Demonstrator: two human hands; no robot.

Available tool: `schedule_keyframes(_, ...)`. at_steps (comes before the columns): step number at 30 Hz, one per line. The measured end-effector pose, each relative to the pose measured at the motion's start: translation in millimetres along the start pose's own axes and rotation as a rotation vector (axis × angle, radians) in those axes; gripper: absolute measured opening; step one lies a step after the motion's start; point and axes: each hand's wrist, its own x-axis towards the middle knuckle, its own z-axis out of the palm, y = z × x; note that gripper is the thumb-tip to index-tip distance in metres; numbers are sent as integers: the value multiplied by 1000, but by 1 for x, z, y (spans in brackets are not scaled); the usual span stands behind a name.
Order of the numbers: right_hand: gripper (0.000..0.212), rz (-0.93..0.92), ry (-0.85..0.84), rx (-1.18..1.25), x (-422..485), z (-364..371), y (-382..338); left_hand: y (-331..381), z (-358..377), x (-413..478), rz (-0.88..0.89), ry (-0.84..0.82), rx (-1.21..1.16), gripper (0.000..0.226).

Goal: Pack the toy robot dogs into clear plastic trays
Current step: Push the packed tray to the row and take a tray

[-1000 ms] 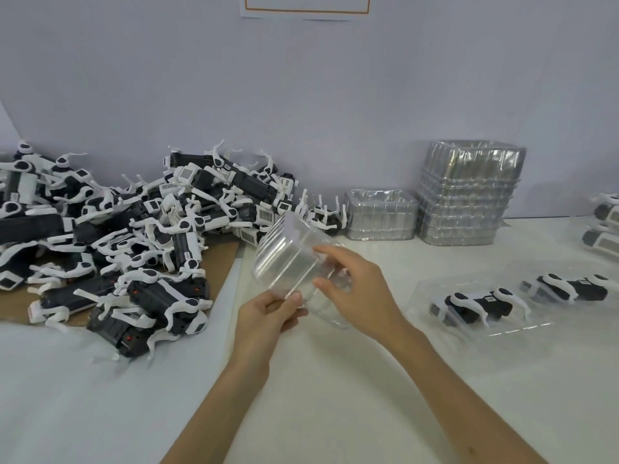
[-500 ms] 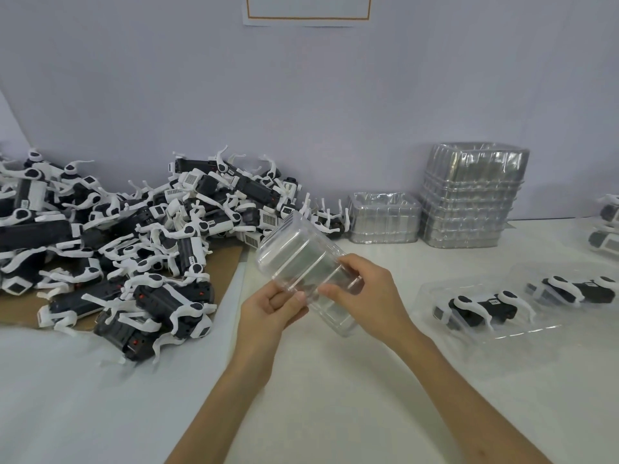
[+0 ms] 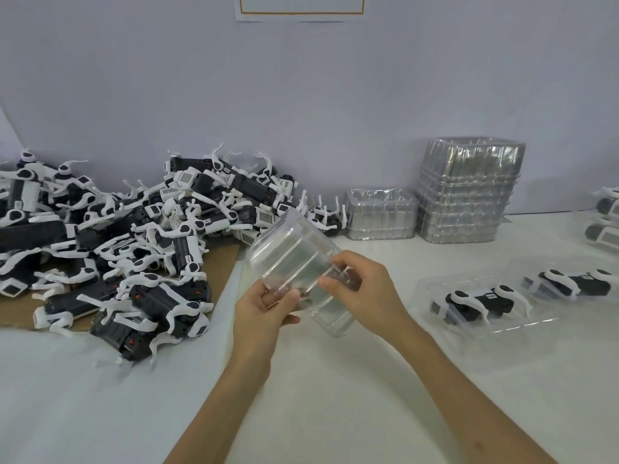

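Note:
Both hands hold an empty clear plastic tray (image 3: pixel 294 259) tilted above the table's middle. My left hand (image 3: pixel 264 313) grips its near left edge, thumb on top. My right hand (image 3: pixel 365 293) pinches its right rim. A big heap of black-and-white toy robot dogs (image 3: pixel 140 242) lies on the left, partly on brown cardboard (image 3: pixel 221 262). To the right, a packed tray (image 3: pixel 482 303) holds one dog, and a second packed tray (image 3: pixel 576 283) lies beyond it.
Two stacks of empty clear trays stand against the back wall: a low stack (image 3: pixel 380 214) and a tall stack (image 3: pixel 469 192). More packed dogs (image 3: pixel 604 219) show at the right edge. A white cloth (image 3: pixel 335 396) covers the table.
The tray has turned and sunk slightly between my hands, and my right hand's fingers have shifted along its rim. The view has drifted a little.

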Motion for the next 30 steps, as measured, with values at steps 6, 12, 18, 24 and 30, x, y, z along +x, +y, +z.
schedule_keyframes(6,13,60,8,80,2,-3,1,0,-4,0,-1,2,7,16)
schedule_keyframes(12,8,59,14,130,4,-9,0,3,-2,2,4,-67,-105,36)
schedule_keyframes(18,17,69,16,214,4,-11,-4,3,-2,2,26,-91,-157,26)
schedule_keyframes(24,15,72,-9,231,2,-10,-6,3,-2,1,73,-68,-129,19)
schedule_keyframes(30,9,53,-35,194,0,-6,-9,-1,-3,1,127,-36,-28,9)
